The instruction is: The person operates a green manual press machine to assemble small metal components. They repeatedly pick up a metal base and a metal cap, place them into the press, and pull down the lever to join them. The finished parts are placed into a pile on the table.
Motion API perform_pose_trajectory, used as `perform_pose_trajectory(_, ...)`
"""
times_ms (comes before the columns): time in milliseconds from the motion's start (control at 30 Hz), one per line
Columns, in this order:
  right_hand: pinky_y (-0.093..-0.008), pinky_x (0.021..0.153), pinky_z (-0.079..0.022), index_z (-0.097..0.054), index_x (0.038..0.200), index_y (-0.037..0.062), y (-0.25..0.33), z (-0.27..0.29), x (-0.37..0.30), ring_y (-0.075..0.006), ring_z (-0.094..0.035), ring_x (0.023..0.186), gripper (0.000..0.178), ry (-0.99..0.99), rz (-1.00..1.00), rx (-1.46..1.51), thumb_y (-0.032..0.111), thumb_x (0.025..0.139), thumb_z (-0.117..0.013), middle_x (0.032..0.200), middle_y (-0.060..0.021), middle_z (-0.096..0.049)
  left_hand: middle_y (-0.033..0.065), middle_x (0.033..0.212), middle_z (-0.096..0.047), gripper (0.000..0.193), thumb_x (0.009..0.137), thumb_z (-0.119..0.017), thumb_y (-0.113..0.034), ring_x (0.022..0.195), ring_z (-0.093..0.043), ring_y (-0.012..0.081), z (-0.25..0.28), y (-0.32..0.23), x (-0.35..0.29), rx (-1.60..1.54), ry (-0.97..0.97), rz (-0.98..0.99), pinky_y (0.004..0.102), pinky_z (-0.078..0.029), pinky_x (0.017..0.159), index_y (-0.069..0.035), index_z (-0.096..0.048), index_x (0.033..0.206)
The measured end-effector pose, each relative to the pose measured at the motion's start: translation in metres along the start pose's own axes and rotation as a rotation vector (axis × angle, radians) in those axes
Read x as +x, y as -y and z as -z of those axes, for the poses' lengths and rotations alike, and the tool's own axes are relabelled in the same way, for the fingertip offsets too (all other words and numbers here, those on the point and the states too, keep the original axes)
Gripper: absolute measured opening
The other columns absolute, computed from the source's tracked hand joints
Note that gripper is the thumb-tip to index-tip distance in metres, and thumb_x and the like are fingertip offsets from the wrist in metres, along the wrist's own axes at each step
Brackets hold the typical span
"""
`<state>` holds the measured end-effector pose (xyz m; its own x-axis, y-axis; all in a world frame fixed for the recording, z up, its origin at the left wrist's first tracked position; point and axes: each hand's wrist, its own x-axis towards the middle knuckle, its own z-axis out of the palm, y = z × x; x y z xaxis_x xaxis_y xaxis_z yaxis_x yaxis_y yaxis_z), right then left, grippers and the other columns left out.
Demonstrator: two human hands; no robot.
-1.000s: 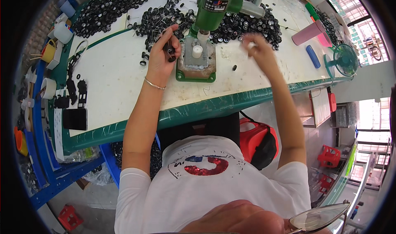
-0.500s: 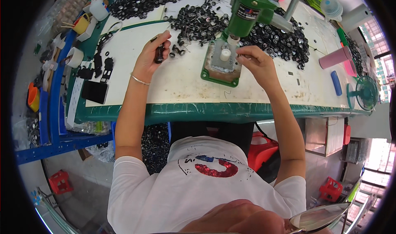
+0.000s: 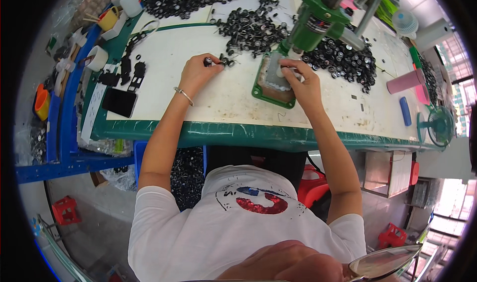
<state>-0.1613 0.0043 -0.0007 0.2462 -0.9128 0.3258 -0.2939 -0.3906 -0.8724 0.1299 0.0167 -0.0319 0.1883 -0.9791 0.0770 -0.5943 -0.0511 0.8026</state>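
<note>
A phone (image 3: 119, 102) lies on the table (image 3: 164, 95), well to the left of the left hand, with some black plastic parts (image 3: 125, 70) just beyond it. The left hand (image 3: 197, 75) is curled around a dark piece (image 3: 207, 61), which sits inside the grip near the finger ends. Just right of that grip, beside its fingertips, lie a few loose black wheels (image 3: 228, 62); a heap of wheels (image 3: 252, 31) spreads farther away, beyond both hands. The green press (image 3: 318, 23) stands just past the right hand (image 3: 304, 84), whose fingers are bent close together at the white peg (image 3: 279, 72) on the press's base; I cannot tell whether they pinch a small part there. Right of this hand are another heap (image 3: 343, 60), a pink cup (image 3: 406, 81) and a blue bar (image 3: 405, 111).
</note>
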Motion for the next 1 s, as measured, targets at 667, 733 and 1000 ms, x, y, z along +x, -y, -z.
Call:
perform_pose_trajectory(667, -0.0270, 0.062, -0.050, -0.056, 0.120, 0.0007, 0.042, 0.150, 0.070, -0.0136, -0.061, 0.082, 0.035, -0.325, -0.120, 0.521, 0.025, 0.095, -0.054, 0.104, -0.0065, -0.062, 0.0123, 0.086, -0.070, 0.020, 0.075, -0.073, -0.005, 0.070, -0.065, 0.0096, -0.058, -0.102, -0.007, -1.076, 0.437, 0.135, 0.0187, -0.035, 0.044, 0.000, -0.062, 0.092)
perform_pose_trajectory(733, -0.0285, 0.063, -0.050, -0.056, 0.120, 0.0015, 0.060, 0.158, 0.091, -0.0144, -0.060, 0.084, 0.037, -0.316, -0.057, 0.542, 0.028, 0.094, -0.054, 0.104, -0.0069, -0.061, 0.0094, 0.076, -0.069, 0.022, 0.075, -0.075, -0.008, 0.062, -0.063, 0.0082, -0.064, -0.116, -0.011, -0.991, 0.371, 0.100, 0.0185, -0.034, 0.042, 0.002, -0.063, 0.090)
perform_pose_trajectory(1000, -0.0206, 0.048, -0.049, -0.055, 0.088, 0.0064, 0.164, 0.126, 0.165, -0.0121, -0.059, 0.061, 0.033, -0.325, 0.100, 0.707, 0.039, 0.094, -0.055, 0.078, -0.0074, -0.061, 0.0009, 0.068, -0.066, 0.016, 0.076, -0.074, -0.010, 0.050, -0.047, 0.0016, -0.081, -0.112, -0.004, -0.845, 0.217, -0.049, 0.0173, -0.032, 0.043, -0.003, -0.072, 0.090)
